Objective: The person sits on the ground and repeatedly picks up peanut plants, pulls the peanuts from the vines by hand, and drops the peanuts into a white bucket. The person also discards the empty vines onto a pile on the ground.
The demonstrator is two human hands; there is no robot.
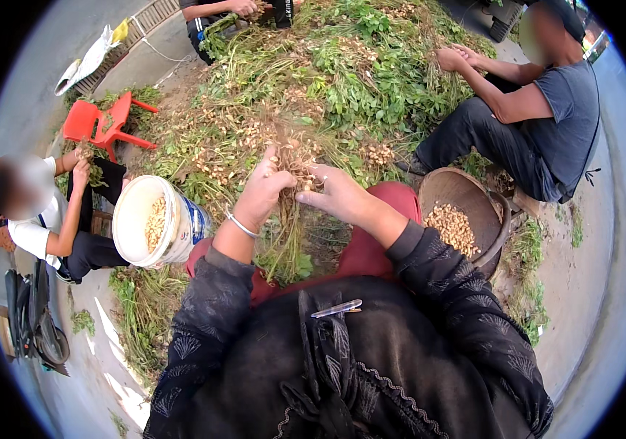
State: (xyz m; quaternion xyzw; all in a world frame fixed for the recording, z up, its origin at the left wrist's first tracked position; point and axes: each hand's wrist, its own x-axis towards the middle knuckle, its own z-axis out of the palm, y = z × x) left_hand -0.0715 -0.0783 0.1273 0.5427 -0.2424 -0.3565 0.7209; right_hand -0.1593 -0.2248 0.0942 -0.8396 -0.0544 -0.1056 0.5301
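Observation:
Between my hands is a bunch of peanut plants [290, 206], its roots and pods pointing away from me and its leafy stems hanging toward my lap. My left hand [266, 184], with a bangle at the wrist, grips the bunch near the roots. On the other side, my right hand [332, 189] has thumb and fingers at the pods; whether it holds one is hidden. A white plastic bucket [181, 247] with peanuts [156, 225] inside stands by my left knee. Beside my right knee, a woven basket [436, 184] holds more loose peanuts [452, 228].
A large heap of peanut plants [335, 82] spreads out ahead. One person [560, 104] sits at the right, another [49, 214] at the left, and a third [219, 16] is partly visible at the far side. A red plastic chair [99, 122] lies tipped at the left.

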